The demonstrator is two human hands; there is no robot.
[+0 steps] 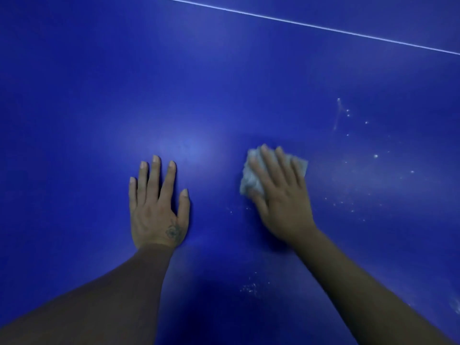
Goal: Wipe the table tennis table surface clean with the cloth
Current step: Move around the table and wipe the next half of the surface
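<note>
Cloth (251, 175) was pressed flat under the right hand (281, 192), left hand (156, 207) splayed on table (224, 83); specks (361, 185) rightward likely warrant firm overlapping strokes.

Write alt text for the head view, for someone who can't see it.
A right hand presses a grey cloth flat on a blue table; the left hand rests flat beside it. White specks lie right of the cloth.

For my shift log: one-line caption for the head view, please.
Right hand presses a grey cloth on the blue table; left hand rests flat; white specks remain.
</note>
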